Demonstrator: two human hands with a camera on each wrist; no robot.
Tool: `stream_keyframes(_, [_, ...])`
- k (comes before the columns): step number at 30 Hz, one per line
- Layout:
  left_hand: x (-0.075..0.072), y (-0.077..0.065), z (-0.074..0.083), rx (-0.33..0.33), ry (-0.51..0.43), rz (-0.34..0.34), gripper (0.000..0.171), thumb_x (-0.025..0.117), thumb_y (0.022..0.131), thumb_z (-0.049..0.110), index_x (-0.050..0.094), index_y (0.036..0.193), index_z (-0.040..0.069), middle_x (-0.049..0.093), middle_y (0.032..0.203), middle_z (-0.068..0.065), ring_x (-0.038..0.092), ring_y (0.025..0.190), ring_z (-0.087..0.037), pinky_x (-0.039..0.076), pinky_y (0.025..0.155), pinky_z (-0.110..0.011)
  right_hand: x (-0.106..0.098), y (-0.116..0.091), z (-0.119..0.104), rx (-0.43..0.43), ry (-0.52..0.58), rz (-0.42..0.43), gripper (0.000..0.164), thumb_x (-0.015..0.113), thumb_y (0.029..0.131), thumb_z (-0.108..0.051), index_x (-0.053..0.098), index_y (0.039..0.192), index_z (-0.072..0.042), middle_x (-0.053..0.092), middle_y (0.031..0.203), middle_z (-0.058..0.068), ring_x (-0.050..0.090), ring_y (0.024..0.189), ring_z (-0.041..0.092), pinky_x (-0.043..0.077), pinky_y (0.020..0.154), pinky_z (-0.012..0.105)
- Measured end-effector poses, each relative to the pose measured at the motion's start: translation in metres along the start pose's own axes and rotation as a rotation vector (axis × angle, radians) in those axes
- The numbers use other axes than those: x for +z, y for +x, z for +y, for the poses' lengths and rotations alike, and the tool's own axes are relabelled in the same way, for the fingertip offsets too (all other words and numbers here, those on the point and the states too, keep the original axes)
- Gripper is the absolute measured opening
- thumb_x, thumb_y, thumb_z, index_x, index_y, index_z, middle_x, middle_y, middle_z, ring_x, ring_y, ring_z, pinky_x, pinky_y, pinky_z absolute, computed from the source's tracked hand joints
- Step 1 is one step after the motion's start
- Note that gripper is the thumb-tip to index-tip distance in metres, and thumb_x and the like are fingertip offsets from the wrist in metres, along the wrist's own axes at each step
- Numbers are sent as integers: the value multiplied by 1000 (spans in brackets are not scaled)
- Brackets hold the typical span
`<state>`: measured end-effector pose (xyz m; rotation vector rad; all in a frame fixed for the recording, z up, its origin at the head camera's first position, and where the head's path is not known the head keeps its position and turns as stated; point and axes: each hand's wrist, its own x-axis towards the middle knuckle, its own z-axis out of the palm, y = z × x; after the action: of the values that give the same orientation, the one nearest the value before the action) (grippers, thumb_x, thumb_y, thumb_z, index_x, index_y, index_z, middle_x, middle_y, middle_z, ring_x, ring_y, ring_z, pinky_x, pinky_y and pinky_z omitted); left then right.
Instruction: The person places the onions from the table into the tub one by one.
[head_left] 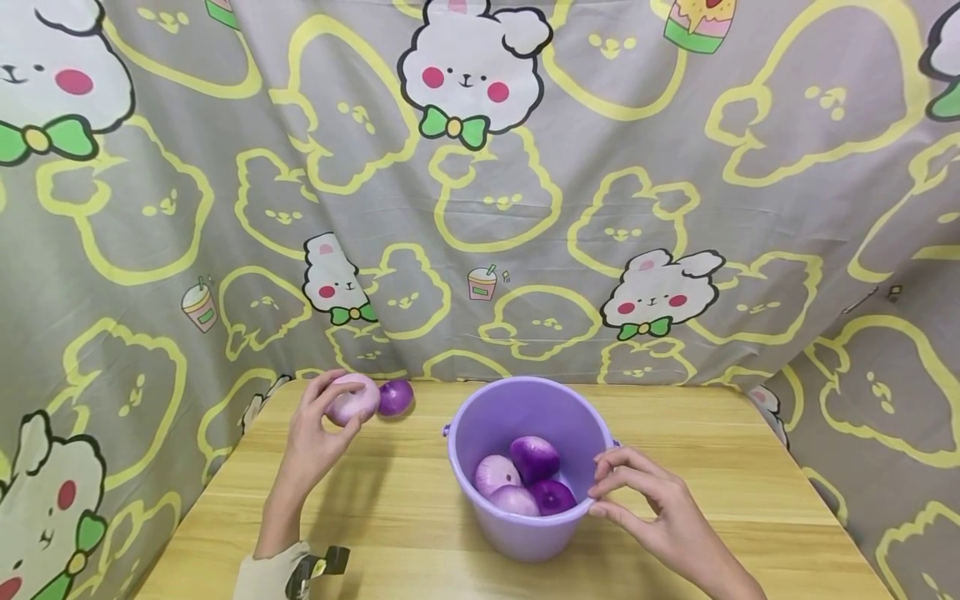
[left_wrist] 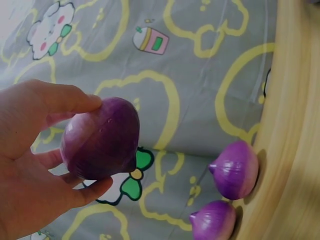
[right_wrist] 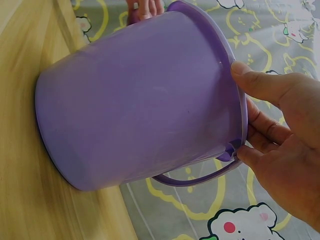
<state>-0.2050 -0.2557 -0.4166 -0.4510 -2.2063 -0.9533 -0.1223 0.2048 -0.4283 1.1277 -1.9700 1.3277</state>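
Note:
My left hand grips a purple onion between thumb and curled fingers, raised off the table at the back left. Two more onions lie near the table edge in the left wrist view, one darker onion and one lighter onion; the head view shows only one onion beside the held one. A lilac bucket stands upright mid-table, with several onions at its bottom, both pale and deep purple. At its right side, my right hand pinches the bucket's rim near the handle joint.
The wooden table carries everything. A grey curtain with cartoon print hangs close behind its back edge and along both sides. The bucket's handle hangs down on its far side in the right wrist view.

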Motion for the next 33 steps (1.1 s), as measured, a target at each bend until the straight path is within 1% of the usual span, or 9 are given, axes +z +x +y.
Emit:
stream_keyframes(5, [-2,0,4,-4,0,-9,39,84,78,-2,74,114,10,56,136,-18,52,126,-36,37,97,-12,0,-1,0,9,0,-1,50,84,64,19,74,100,-14,65,108,6,60,116,17,48,104,22])
stream_keyframes(9, [-3,1,7,-15,3,-9,40,85,78,-2,74,114,10,56,137,-18,51,127,-34,36,97,-11,1,-1,0,20,0,-2,51,84,64,20,74,100,-15,65,108,6,60,116,16,48,104,22])
stream_keyframes(17, [-6,2,12,13,5,5,40,84,77,-3,73,114,10,56,136,-20,51,126,-36,37,97,-13,1,-1,-1,21,-11,-1,50,85,64,19,74,100,-15,65,108,5,60,116,16,48,104,22])
stream_keyframes(21, [-6,3,16,10,-2,9,40,84,78,-3,73,115,11,55,137,-19,51,127,-35,36,97,-11,0,-1,-1,17,-11,-1,50,85,64,19,74,100,-15,65,108,6,60,115,16,48,105,22])
stream_keyframes(26, [-7,4,21,23,-11,17,40,84,78,-4,74,115,10,55,138,-18,50,128,-36,35,99,-9,0,0,-1,10,-7,-1,50,85,64,19,73,100,-14,64,108,6,60,115,16,47,105,22])
stream_keyframes(33, [-7,5,26,37,-35,19,40,84,77,-5,74,114,8,54,140,-19,50,129,-35,36,100,-9,0,0,-1,9,-6,-1,52,84,63,20,73,100,-14,65,108,6,60,115,16,48,105,22])
